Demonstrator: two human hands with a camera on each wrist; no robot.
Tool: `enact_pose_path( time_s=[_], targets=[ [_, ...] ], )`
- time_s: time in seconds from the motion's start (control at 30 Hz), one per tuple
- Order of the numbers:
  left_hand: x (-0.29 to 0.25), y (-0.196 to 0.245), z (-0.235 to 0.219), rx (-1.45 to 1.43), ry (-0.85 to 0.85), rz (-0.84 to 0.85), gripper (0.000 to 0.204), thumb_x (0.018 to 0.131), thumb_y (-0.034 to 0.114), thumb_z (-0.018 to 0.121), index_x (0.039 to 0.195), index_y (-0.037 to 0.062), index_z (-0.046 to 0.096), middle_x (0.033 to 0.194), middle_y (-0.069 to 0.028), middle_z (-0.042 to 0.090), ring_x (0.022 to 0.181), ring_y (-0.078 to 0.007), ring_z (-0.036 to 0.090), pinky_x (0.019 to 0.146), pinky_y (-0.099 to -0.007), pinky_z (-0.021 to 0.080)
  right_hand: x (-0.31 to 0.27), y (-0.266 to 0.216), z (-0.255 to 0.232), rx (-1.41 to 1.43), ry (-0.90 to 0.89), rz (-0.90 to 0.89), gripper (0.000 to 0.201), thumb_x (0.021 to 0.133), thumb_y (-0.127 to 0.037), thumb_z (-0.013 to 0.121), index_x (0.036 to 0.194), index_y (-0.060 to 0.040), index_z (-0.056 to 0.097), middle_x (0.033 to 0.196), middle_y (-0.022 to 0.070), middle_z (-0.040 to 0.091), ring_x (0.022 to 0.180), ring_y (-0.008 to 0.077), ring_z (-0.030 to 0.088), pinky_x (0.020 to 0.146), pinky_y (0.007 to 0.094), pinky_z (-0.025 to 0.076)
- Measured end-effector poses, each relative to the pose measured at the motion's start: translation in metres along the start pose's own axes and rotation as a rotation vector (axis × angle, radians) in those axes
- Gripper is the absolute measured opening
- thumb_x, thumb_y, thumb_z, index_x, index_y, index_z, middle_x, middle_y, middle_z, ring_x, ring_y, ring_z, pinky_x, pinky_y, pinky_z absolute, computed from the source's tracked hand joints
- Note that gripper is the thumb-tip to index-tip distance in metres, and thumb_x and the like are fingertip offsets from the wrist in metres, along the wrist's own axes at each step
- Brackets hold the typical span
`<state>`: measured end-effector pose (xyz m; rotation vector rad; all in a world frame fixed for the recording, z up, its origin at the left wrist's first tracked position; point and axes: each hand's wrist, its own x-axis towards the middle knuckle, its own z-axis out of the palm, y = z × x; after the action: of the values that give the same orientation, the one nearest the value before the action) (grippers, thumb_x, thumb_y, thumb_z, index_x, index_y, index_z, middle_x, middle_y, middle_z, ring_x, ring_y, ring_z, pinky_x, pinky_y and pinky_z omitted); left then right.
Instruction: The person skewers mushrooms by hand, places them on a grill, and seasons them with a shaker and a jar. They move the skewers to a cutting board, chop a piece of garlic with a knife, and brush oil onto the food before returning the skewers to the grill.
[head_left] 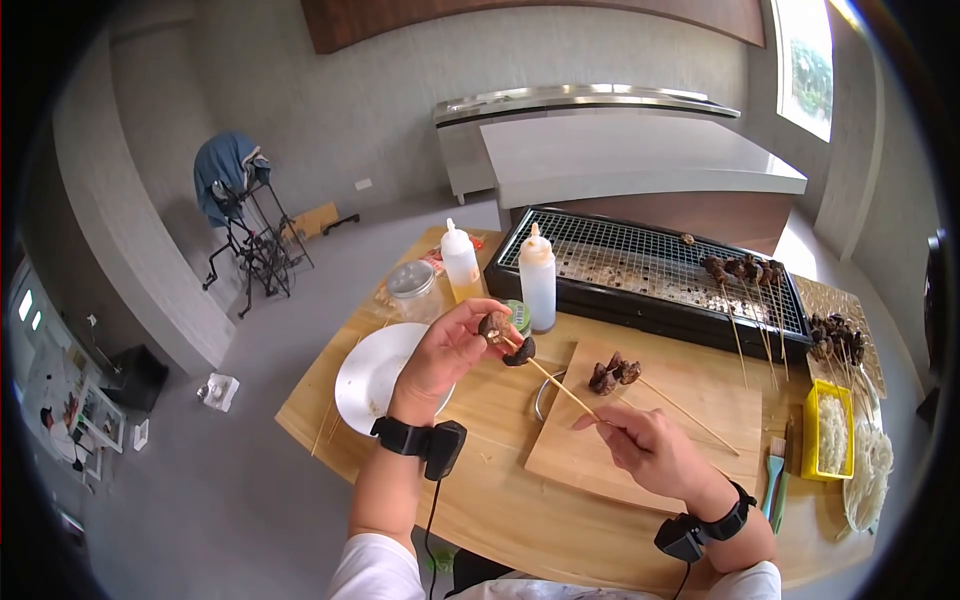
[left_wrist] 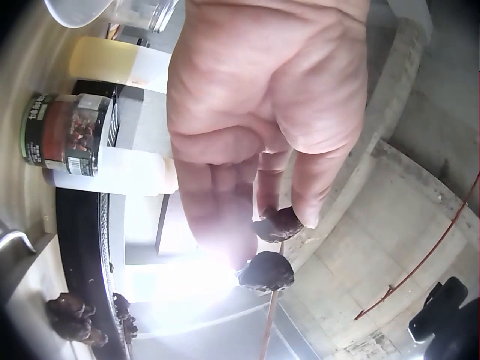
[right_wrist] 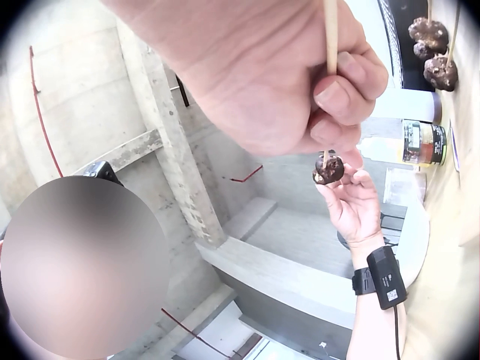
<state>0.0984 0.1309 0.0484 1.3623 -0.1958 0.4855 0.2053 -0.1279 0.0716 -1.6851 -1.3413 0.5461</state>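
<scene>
2 dark, wrinkled mushroom pieces point(head_left: 519, 350) sit on a thin bamboo skewer point(head_left: 560, 388).

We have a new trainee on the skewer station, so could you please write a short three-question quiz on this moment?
1. True or false: the left hand pinches a dark mushroom piece at the tip of the thin bamboo skewer.
2. Which hand grips the skewer's lower end? A left, B right.
3. Fill in: a finished skewer lies on the pale wooden ____.

Key
1. True; a second dark piece already sits on the stick just below.
2. B, the right hand.
3. Cutting board, in front of the black tabletop grill.
</scene>
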Motion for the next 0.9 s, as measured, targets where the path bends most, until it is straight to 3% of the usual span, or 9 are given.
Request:
enact_pose_path(
  time_s=[0.17,0.4,0.57,0.67,0.77,0.87,0.9],
  targets=[
    [-0.004,0.006,-0.002,0.125,0.018,-0.016,0.047,0.076,0.025,0.071,0.111,0.002,0.05,0.1,-0.0119,0.06,0.094,-0.0185,0.059,0.077,-0.0302,0.05,0.001,0.002,0.002,-0.095,0.021,-0.047,0.018,0.084,-0.002,0.048,0.097,-0.0056,0.061,0.051,0.0131,0.044,0.042,0.0253,0.043,0.044,0.0336,0.035],
    [-0.008,0.01,0.008,0.182,0.087,-0.053,0.043,0.072,0.013,0.072,0.109,0.0013,0.052,0.102,-0.0139,0.061,0.091,-0.0201,0.061,0.076,-0.0303,0.052,0.002,0.001,0.004,-0.258,0.056,-0.081,0.019,0.082,0.0,0.05,0.097,-0.006,0.06,0.056,0.0134,0.052,0.048,0.0289,0.053,0.046,0.0352,0.041],
    [-0.008,0.009,0.007,0.216,0.061,-0.082,0.036,0.076,0.005,0.066,0.109,0.0022,0.052,0.103,-0.013,0.062,0.091,-0.02,0.062,0.074,-0.03,0.053,0.003,0.011,0.009,-0.364,0.082,-0.092,0.021,0.08,-0.002,0.052,0.099,-0.0072,0.059,0.059,0.0133,0.055,0.049,0.0303,0.055,0.045,0.0362,0.043],
    [-0.008,0.003,-0.001,0.172,0.019,-0.07,0.035,0.078,0.0,0.063,0.111,0.0019,0.052,0.106,-0.0137,0.061,0.094,-0.0189,0.061,0.076,-0.0296,0.053,-0.001,0.016,0.018,-0.564,0.124,-0.133,0.022,0.081,-0.008,0.053,0.102,-0.0075,0.056,0.057,0.0118,0.056,0.049,0.0291,0.056,0.044,0.037,0.045],
    [-0.009,0.008,-0.003,0.224,0.023,-0.102,0.036,0.076,0.0,0.064,0.11,0.001,0.052,0.104,-0.0158,0.062,0.089,-0.0203,0.063,0.073,-0.0289,0.054,-0.003,0.021,0.033,-0.532,0.078,-0.078,0.02,0.084,-0.011,0.05,0.103,-0.0064,0.053,0.058,0.0118,0.058,0.05,0.0302,0.057,0.045,0.039,0.044],
    [-0.009,0.011,-0.003,0.258,0.015,-0.12,0.036,0.076,0.006,0.067,0.109,0.0011,0.053,0.103,-0.0166,0.062,0.089,-0.0209,0.063,0.073,-0.0292,0.054,-0.001,0.021,0.035,-0.287,0.136,-0.124,0.017,0.083,-0.007,0.05,0.099,-0.0043,0.056,0.06,0.0151,0.057,0.053,0.0327,0.057,0.048,0.0399,0.044],
    [-0.008,0.012,-0.003,0.262,0.01,-0.105,0.037,0.076,0.01,0.068,0.109,0.0009,0.053,0.103,-0.0166,0.062,0.089,-0.021,0.063,0.073,-0.0294,0.054,0.0,0.018,0.033,-0.179,0.119,-0.114,0.016,0.084,-0.005,0.05,0.098,-0.0036,0.058,0.056,0.0136,0.053,0.047,0.0283,0.051,0.046,0.0363,0.041]
  ],
)
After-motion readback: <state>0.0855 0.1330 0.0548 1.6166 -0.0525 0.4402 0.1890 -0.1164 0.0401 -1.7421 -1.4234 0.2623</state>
